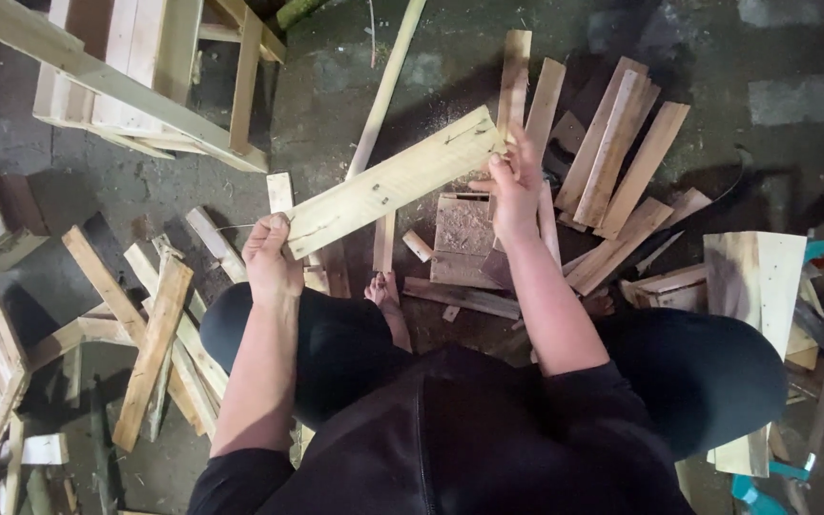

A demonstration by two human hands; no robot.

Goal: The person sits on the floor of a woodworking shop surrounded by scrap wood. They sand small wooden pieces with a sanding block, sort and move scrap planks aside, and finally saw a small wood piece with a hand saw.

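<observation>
We hold a pale plank (393,181) in the air above the floor (145,191), slanting from low on our left to high on our right. Our left hand (271,257) is closed on its lower end, fingers curled over the plank's edge and the thumb side toward us, so the wood runs up and away from that grip. Our right hand (512,186) meets the upper end: the fingers lie against the plank's far corner, but we cannot tell whether they clamp it or only press on it (the palm hides the contact). Nearly the whole plank spans the gap between the two hands, and small dark marks show on its face.

Below the plank a bare foot (383,289) rests on the floor between our knees, just beside a short square board (463,229). A fan of slats (612,153) lies beyond the right hand, and crossed slats (150,334) lie near the left knee. A wooden frame (145,76) stands at the floor's far left corner.
</observation>
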